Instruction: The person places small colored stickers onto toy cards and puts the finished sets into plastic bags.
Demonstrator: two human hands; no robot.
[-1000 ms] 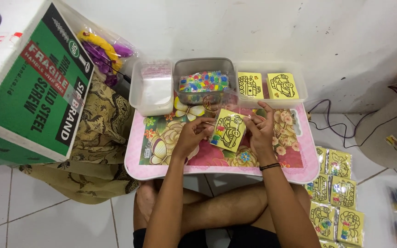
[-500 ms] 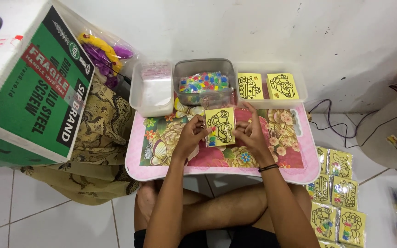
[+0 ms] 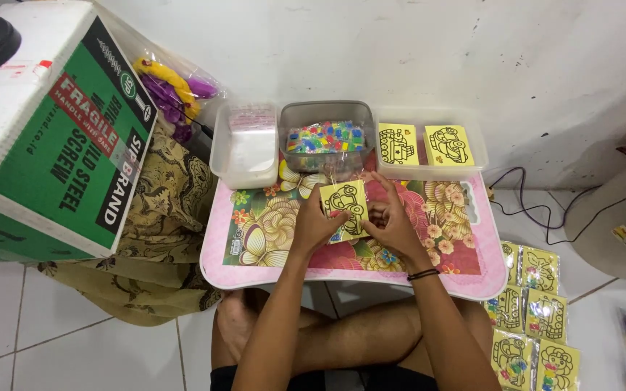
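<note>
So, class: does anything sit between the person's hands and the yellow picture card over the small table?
No. Both the left hand and the right hand already grip the yellow picture card directly above the flowered table; nothing visible lies between.

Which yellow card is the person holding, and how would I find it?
Find the pink flowery table against the white wall. Over its middle, the left hand and right hand hold one yellow card with a black outline drawing. Unlike the two cards in the clear tray behind, it is in someone's fingers.
</note>
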